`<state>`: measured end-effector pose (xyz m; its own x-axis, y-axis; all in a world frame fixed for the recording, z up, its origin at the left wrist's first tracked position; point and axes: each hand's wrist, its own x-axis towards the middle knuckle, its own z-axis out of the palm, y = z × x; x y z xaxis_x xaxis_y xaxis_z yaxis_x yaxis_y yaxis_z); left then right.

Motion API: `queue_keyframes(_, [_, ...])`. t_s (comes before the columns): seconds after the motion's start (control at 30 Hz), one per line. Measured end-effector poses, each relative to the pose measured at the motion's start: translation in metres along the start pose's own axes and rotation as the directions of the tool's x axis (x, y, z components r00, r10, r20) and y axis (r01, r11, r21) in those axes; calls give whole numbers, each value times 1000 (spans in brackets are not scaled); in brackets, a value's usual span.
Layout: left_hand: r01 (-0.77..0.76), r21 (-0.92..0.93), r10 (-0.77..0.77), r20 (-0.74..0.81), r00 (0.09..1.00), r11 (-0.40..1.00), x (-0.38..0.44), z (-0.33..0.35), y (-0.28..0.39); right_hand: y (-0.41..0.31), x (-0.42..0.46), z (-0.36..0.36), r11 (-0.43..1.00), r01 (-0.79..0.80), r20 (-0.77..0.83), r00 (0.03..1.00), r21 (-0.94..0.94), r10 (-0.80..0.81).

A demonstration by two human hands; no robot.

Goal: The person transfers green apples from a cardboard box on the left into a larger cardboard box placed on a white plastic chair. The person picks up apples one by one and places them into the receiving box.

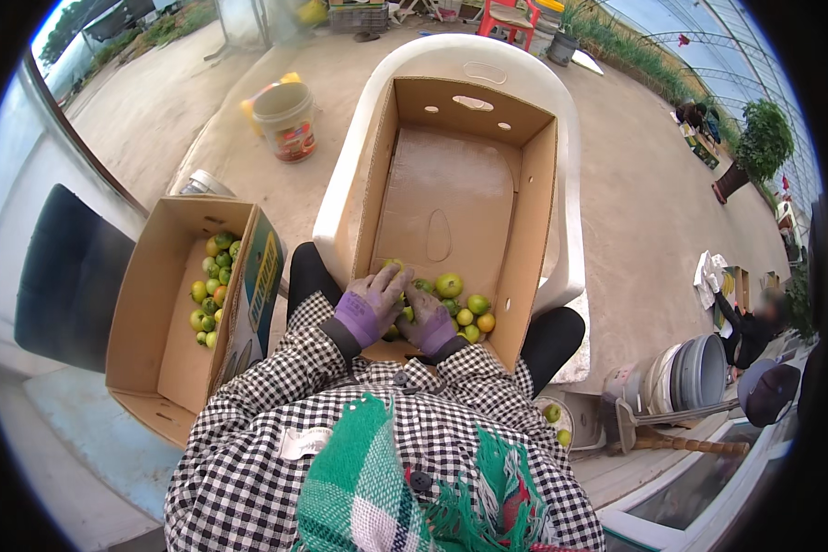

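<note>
Both my hands wear purple-cuffed work gloves and are inside the near end of a cardboard box [530, 228], which rests on a white plastic chair [571, 159] between my knees. My left hand [378, 302] reaches over green tomatoes at the box's near left, its fingers partly hiding them. My right hand [428, 321] lies beside it, among more tomatoes; whether either hand grips one is hidden. Green and yellowish tomatoes [449, 285] lie loose to the right of my right hand. A second cardboard box [155, 290] at my left holds a row of green, yellow and orange tomatoes [212, 286].
A plastic bucket [284, 124] stands on the floor ahead to the left. Stacked grey buckets [700, 372] and a broom [621, 424] are at my right, near a bowl with tomatoes [550, 407]. Another person [752, 328] sits farther right. A red chair [507, 21] is ahead.
</note>
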<state>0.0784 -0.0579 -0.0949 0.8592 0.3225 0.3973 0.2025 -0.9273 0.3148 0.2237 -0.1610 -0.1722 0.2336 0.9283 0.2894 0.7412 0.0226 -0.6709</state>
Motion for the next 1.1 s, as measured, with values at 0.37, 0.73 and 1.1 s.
queue_keyframes(0.37, [-47,125,33,110,993,991,-4,0,7,14,-5,9,993,-82,-102,992,-89,73])
queue_keyframes(0.73, [-25,-145,-3,-194,981,989,23,-104,-27,9,5,-10,805,-416,65,872,-422,485])
queue_keyframes(1.1, [807,264,-813,-117,570,528,-156,-150,-298,14,-1,-4,823,-366,82,894,-434,441])
